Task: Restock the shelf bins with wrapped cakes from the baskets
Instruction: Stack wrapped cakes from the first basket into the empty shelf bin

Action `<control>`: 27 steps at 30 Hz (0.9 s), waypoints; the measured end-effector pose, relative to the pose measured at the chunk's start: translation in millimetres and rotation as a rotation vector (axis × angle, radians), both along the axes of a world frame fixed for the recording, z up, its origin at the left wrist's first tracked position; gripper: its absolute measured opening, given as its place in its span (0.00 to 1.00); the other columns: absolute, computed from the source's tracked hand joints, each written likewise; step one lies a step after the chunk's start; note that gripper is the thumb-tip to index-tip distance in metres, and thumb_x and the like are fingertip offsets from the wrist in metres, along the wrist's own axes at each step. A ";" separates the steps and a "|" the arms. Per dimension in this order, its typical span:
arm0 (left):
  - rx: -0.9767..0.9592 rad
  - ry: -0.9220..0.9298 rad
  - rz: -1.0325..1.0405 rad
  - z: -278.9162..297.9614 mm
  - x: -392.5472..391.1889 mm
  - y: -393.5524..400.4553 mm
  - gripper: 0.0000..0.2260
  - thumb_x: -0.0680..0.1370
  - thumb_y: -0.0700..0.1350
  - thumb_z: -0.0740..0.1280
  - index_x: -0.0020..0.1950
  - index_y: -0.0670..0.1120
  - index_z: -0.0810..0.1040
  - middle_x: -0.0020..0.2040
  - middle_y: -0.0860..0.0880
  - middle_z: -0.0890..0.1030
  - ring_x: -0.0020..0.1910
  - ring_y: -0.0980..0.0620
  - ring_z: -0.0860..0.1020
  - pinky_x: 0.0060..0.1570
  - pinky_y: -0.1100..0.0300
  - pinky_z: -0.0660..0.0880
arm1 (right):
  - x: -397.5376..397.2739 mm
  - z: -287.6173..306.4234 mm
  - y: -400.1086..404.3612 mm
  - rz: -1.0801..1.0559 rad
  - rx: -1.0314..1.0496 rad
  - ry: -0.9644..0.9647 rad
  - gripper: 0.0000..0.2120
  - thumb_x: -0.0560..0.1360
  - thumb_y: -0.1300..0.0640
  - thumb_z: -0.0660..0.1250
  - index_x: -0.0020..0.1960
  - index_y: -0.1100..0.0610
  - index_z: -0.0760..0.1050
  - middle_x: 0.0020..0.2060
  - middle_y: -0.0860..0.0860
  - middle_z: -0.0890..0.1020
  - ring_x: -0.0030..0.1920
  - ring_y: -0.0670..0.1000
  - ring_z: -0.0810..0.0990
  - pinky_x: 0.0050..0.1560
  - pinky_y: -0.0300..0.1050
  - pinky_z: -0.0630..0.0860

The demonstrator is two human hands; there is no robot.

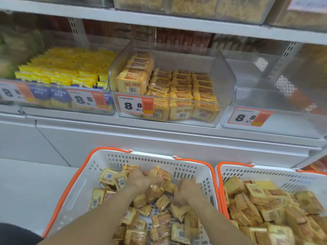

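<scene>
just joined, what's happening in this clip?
A person is restocking a shop shelf with wrapped cakes. Both hands are down in the left basket: the left hand holds a wrapped cake, and the right hand is digging into the pile, its grip hidden. A second basket on the right is piled high with cakes. On the shelf above, the middle bin is partly filled with the same cakes, and the bin to its right holds none that I can see.
</scene>
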State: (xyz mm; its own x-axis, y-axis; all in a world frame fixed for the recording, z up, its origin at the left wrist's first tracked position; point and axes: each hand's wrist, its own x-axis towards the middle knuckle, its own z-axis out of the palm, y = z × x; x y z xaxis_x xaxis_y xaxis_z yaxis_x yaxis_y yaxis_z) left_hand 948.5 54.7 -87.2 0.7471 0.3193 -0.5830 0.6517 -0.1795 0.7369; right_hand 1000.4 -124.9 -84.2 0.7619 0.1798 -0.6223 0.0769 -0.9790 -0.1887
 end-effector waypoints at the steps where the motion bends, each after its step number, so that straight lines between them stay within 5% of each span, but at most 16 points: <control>1: -0.219 0.003 0.042 15.3 3.6 3.1 0.30 0.61 0.58 0.83 0.54 0.41 0.83 0.50 0.43 0.86 0.49 0.45 0.85 0.55 0.48 0.81 | 8.8 18.5 -2.9 -0.016 0.051 0.093 0.22 0.64 0.51 0.78 0.55 0.54 0.77 0.52 0.51 0.77 0.48 0.53 0.79 0.47 0.46 0.81; 3: -0.494 0.009 0.049 49.4 8.9 10.4 0.29 0.68 0.59 0.78 0.60 0.40 0.82 0.55 0.38 0.85 0.53 0.40 0.84 0.61 0.41 0.78 | 25.2 65.7 -8.6 -0.007 0.171 0.275 0.18 0.66 0.53 0.79 0.53 0.56 0.81 0.40 0.49 0.78 0.37 0.50 0.78 0.36 0.41 0.78; 6: -0.670 0.007 -0.073 105.0 17.6 21.3 0.22 0.77 0.57 0.68 0.62 0.40 0.79 0.51 0.37 0.81 0.46 0.38 0.82 0.60 0.39 0.78 | 42.7 139.2 -14.7 0.078 0.325 0.379 0.20 0.71 0.55 0.75 0.62 0.56 0.80 0.39 0.48 0.81 0.39 0.50 0.81 0.44 0.45 0.80; 12: -0.612 -0.097 -0.312 214.1 24.8 28.5 0.22 0.83 0.57 0.58 0.65 0.41 0.78 0.54 0.34 0.80 0.43 0.37 0.83 0.50 0.42 0.81 | 43.0 245.7 -31.7 0.153 0.686 0.237 0.26 0.70 0.45 0.74 0.64 0.56 0.76 0.47 0.53 0.82 0.44 0.50 0.80 0.41 0.45 0.74; 15: -0.546 -0.180 -0.282 237.6 19.8 28.7 0.22 0.84 0.57 0.56 0.65 0.42 0.78 0.53 0.34 0.82 0.42 0.38 0.83 0.49 0.44 0.81 | 25.1 254.2 -42.3 0.068 0.962 0.085 0.20 0.72 0.34 0.68 0.47 0.51 0.82 0.39 0.53 0.80 0.37 0.49 0.76 0.37 0.44 0.71; 17: -0.549 -0.198 -0.252 239.3 14.3 25.5 0.23 0.84 0.58 0.56 0.65 0.42 0.79 0.52 0.35 0.82 0.40 0.38 0.83 0.48 0.45 0.81 | 11.1 245.5 -44.9 -0.094 1.098 0.045 0.24 0.71 0.29 0.65 0.40 0.49 0.82 0.35 0.55 0.80 0.33 0.50 0.76 0.35 0.44 0.69; 20: -0.535 -0.177 -0.217 225.3 6.5 18.3 0.24 0.84 0.58 0.55 0.65 0.40 0.78 0.50 0.35 0.82 0.38 0.39 0.82 0.48 0.45 0.82 | -4.2 234.7 -45.0 -0.255 1.075 0.043 0.38 0.70 0.22 0.58 0.42 0.57 0.84 0.36 0.62 0.84 0.36 0.56 0.82 0.39 0.52 0.79; 22: -0.533 -0.143 -0.209 212.6 1.4 11.0 0.24 0.84 0.57 0.55 0.65 0.40 0.78 0.50 0.35 0.82 0.37 0.39 0.82 0.49 0.43 0.81 | -7.6 230.0 -45.8 -0.229 1.063 0.075 0.41 0.72 0.24 0.51 0.42 0.60 0.82 0.33 0.62 0.83 0.33 0.57 0.82 0.32 0.48 0.78; 25: -0.501 -0.090 -0.239 197.5 -0.2 2.5 0.22 0.84 0.57 0.56 0.63 0.43 0.79 0.48 0.36 0.81 0.38 0.39 0.82 0.49 0.43 0.82 | -3.0 218.8 -47.1 -0.145 1.093 0.148 0.39 0.77 0.30 0.50 0.53 0.64 0.81 0.36 0.61 0.82 0.36 0.58 0.82 0.30 0.44 0.77; 27: -0.468 -0.060 -0.251 191.9 3.2 0.1 0.22 0.84 0.58 0.56 0.61 0.43 0.80 0.48 0.37 0.82 0.39 0.39 0.83 0.47 0.44 0.82 | 3.0 207.9 -50.5 -0.109 1.110 0.196 0.31 0.78 0.36 0.60 0.56 0.64 0.78 0.38 0.59 0.81 0.37 0.55 0.80 0.33 0.43 0.76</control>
State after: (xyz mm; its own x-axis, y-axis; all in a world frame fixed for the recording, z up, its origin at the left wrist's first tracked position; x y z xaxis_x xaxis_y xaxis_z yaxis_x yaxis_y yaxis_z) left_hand 951.7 54.7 104.8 0.8034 -0.1573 -0.5744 0.5855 0.0324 0.8100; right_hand 1003.4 -175.4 123.8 0.7140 0.6458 -0.2706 -0.1253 -0.2624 -0.9568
